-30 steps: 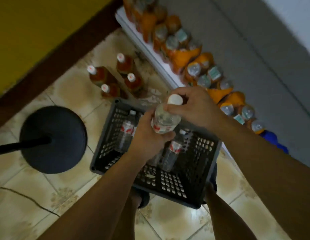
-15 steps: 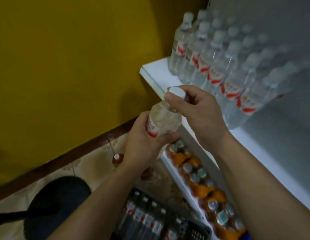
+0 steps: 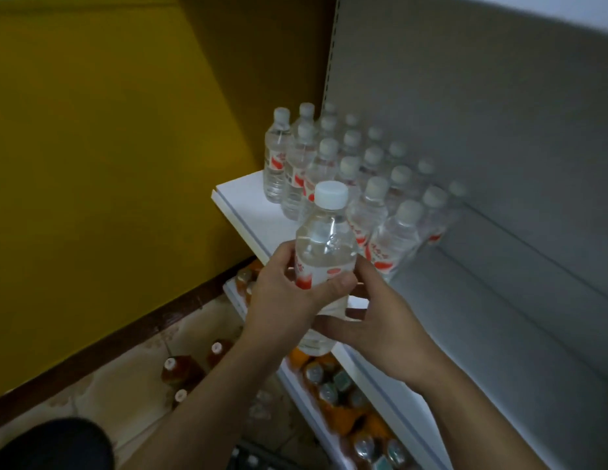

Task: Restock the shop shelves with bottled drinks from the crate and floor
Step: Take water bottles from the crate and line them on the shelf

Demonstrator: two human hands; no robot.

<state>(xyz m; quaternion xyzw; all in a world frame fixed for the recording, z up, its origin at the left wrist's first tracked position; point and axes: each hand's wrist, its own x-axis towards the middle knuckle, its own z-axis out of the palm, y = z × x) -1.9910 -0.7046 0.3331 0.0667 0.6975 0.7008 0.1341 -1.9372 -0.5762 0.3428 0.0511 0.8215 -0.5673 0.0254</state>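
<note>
I see the white shelf [image 3: 238, 205] with rows of stocked bottles [image 3: 374, 198] upright at its left end. My left hand [image 3: 282, 300] wraps the label of a water bottle [image 3: 324, 245] and my right hand [image 3: 387, 334] curls round its lower part. It is held upright in front of the shelf's edge. Brown bottles [image 3: 180, 368] stand on the floor below.

No wording is legible. The water bottle [image 3: 324, 239] in the left hand [image 3: 282, 300] and right hand [image 3: 380, 329] bears a red-and-white label [image 3: 314, 272], perhaps with characters, too blurred; shelf bottles [image 3: 380, 212] beyond the hands likewise.
</note>
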